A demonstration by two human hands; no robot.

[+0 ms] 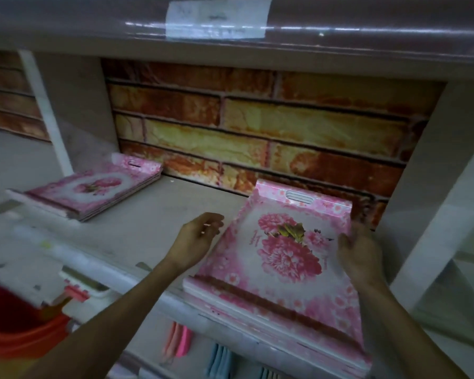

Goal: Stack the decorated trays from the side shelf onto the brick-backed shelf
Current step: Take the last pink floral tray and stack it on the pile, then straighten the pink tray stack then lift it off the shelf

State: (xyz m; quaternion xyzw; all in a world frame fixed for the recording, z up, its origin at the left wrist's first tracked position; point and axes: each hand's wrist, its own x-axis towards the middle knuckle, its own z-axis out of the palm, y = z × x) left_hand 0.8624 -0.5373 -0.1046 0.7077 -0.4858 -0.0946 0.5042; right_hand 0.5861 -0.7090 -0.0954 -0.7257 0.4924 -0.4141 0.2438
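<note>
Both our hands are over the brick-backed shelf [153, 214]. Left hand [196, 237] hangs just left of the near tray stack [282, 269], fingers loosely curled and spread, holding nothing, not touching the stack as far as we can tell. Right hand [360, 251] sits at the stack's right edge, fingers slack and apart; we can't tell if it grips the rim or only touches it.

Near stack: pink floral trays, several deep, lying flat on the right part of the shelf, front end overhanging the shelf lip toward us, far end with the slotted handle close to the brick-pattern back panel [257, 127]. Top tray shows big pink flowers, white centre.

Second tray stack [93, 190], same pink print, lies flat at the left of the shelf, well apart from the first, also sticking out over the front edge.

Paper label [216, 17] taped to the shelf edge above, text blurred. Red tub [14, 324] lower left, blurred. Pink and blue items [200, 348] hang below the shelf, too blurred to name.
</note>
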